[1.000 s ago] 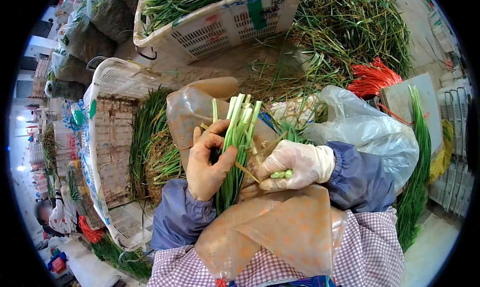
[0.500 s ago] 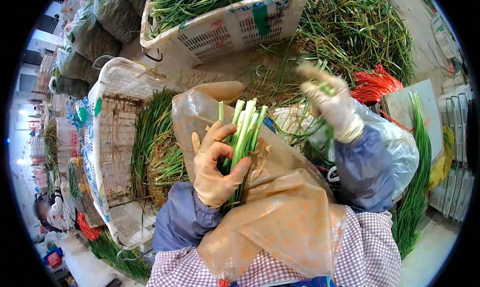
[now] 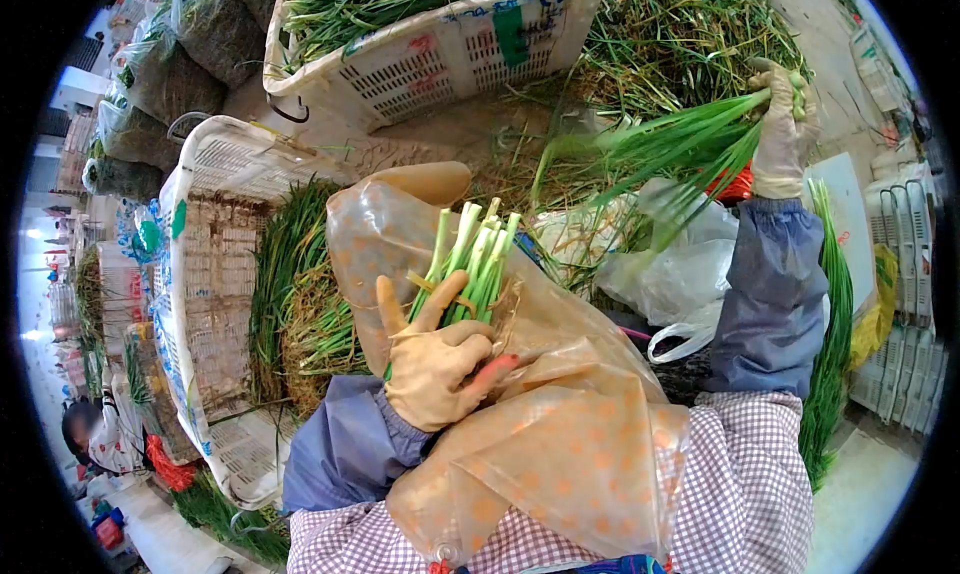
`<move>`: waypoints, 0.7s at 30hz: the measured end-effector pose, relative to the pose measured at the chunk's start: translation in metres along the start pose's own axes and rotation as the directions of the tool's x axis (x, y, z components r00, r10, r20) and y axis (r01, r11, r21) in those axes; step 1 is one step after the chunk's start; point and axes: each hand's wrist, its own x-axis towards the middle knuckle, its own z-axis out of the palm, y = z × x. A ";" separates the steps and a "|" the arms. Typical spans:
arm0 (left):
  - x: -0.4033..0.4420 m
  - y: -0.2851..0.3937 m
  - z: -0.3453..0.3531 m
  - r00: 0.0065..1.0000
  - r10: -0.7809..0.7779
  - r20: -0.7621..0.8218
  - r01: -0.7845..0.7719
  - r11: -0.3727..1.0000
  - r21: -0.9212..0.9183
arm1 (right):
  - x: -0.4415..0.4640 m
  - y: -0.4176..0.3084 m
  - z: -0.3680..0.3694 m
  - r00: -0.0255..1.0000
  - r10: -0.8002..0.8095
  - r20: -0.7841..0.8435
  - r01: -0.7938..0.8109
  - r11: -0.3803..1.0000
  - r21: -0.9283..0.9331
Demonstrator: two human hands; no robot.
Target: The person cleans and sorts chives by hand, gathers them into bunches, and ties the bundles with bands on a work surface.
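Observation:
My left hand (image 3: 440, 359), in a pale glove with a reddish thumb tip, rests over a bunch of scallions (image 3: 465, 259) on my lap. Its index and middle fingers lie across the stalks, and the pale cut ends point away from me. Out to the upper right, my gloved right hand (image 3: 785, 129) is closed around a second bunch of scallions (image 3: 670, 144), whose long leaves trail to the left, slightly blurred. Beneath the left hand, a tan plastic apron (image 3: 560, 414) with orange dots covers my lap.
On the left stands a white crate (image 3: 225, 274) with loose scallions (image 3: 310, 304). Another filled crate (image 3: 450, 64) is ahead. A heap of leaves (image 3: 690, 34), red ties (image 3: 735, 186) and a clear plastic bag (image 3: 670, 264) lie to the right. Long greens (image 3: 825, 374) rest beside the board (image 3: 845, 209).
My right hand has swung up and right, now drawing a leafy bunch outward. The left hand has lowered slightly, its fingers now lying over the stalks.

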 end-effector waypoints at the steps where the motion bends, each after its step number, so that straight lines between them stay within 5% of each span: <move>1: 0.000 -0.001 0.000 1.000 0.002 -0.002 -0.002 1.000 -0.002 | -0.005 0.001 0.007 0.988 -0.153 -0.029 0.150 0.984 -0.098; 3: -0.002 -0.002 0.002 0.991 -0.058 -0.117 0.065 0.996 0.057 | -0.040 -0.003 0.020 0.953 -0.100 0.287 0.155 0.972 -0.176; 4: -0.004 -0.004 0.005 0.987 -0.078 -0.142 0.088 0.994 0.064 | -0.068 0.017 0.036 0.925 0.051 0.377 -0.061 0.998 0.014; 6: -0.005 -0.005 0.010 0.981 -0.101 -0.166 0.111 0.992 0.054 | -0.111 0.003 0.061 0.673 0.173 0.719 0.045 0.961 -0.273; 7: -0.006 -0.005 0.011 0.974 -0.123 -0.192 0.134 0.990 0.046 | -0.132 0.000 0.076 0.483 0.447 0.753 -0.322 0.891 -0.321; 9: -0.005 -0.001 0.007 0.983 -0.087 -0.163 0.095 0.995 0.039 | -0.176 0.031 0.100 0.439 0.374 0.817 -0.465 0.873 -0.150; 11: -0.002 0.001 0.006 0.976 -0.121 -0.182 0.138 0.987 0.085 | -0.188 0.022 0.111 0.251 0.596 0.762 -0.775 0.596 -0.211; 15: 0.008 0.008 -0.001 0.970 -0.242 0.021 0.230 0.944 0.237 | -0.166 -0.005 0.099 0.292 0.504 0.813 -0.852 0.523 -0.018; 17: 0.018 0.014 -0.005 0.983 -0.179 0.032 0.159 0.934 0.321 | -0.149 -0.020 0.088 0.348 0.486 0.802 -0.803 0.596 -0.013; 21: 0.016 0.004 -0.003 0.980 -0.137 0.141 0.088 0.946 0.311 | -0.107 -0.002 0.063 0.654 0.473 0.591 -0.672 0.722 0.167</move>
